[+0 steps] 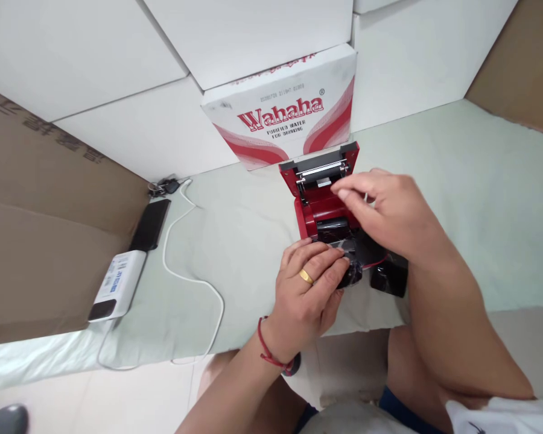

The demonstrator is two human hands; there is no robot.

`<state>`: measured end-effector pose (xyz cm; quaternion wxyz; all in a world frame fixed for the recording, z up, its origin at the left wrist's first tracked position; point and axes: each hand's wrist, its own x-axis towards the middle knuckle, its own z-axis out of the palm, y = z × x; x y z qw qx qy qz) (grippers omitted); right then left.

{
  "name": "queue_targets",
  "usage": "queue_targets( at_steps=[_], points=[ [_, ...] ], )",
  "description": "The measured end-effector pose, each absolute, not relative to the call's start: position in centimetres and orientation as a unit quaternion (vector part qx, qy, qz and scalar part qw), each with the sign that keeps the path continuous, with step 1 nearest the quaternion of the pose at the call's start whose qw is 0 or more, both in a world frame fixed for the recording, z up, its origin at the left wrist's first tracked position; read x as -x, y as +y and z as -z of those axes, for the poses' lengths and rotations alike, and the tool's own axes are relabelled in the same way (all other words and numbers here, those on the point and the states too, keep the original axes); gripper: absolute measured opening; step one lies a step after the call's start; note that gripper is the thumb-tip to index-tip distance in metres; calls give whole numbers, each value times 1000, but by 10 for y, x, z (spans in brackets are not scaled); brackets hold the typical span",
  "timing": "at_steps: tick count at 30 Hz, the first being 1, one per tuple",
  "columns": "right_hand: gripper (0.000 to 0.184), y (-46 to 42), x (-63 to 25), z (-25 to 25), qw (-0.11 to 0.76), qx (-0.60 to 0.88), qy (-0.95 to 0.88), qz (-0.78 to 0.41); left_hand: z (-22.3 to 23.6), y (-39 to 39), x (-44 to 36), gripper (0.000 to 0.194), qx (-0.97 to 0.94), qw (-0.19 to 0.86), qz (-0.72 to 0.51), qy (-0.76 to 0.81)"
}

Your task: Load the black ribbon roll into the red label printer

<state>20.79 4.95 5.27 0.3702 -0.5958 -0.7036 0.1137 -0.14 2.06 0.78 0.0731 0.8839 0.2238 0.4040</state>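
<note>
In front of me, a red device (312, 211) that looks like a small printer has its lid raised. A grey roller with metal rods (323, 173) and a silver tab (324, 182) show on the lid's inner side. My left hand (310, 277) curls over a black piece in clear plastic wrap (352, 274) at the device's near side. Close to the lid's right side, my right hand (380, 208) has its thumb and forefinger pinched; anything between them is too small to make out. Beneath my right wrist lies another shiny black piece (389, 277).
A Wahaha water carton (283, 120) stands behind the device against white boxes (271, 36). On the left are a white power bank (122, 283), a black phone-like slab (151, 224), keys (163, 185) and a white cable (181, 277). Brown cardboard (49, 241) flanks the cloth-covered table (248, 241).
</note>
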Motion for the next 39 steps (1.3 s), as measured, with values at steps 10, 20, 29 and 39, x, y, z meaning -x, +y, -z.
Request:
queue_targets(
  at_steps=[10,20,29,39],
  points=[
    [55,56,-215,-49,375,561,-738,-23,-12,14,-5,27,-882,71,-413,217],
    [31,16,-229,-69,226,597,-766,-74,-13,16,-9,31,-873,87,-437,199],
    [32,6,-228,-71,178,601,-775,-76,-8,39,10,38,-750,227,-479,396],
    [32,6,-233,-60,172,606,-774,-69,-10,50,20,24,-761,237,-431,422]
  ],
)
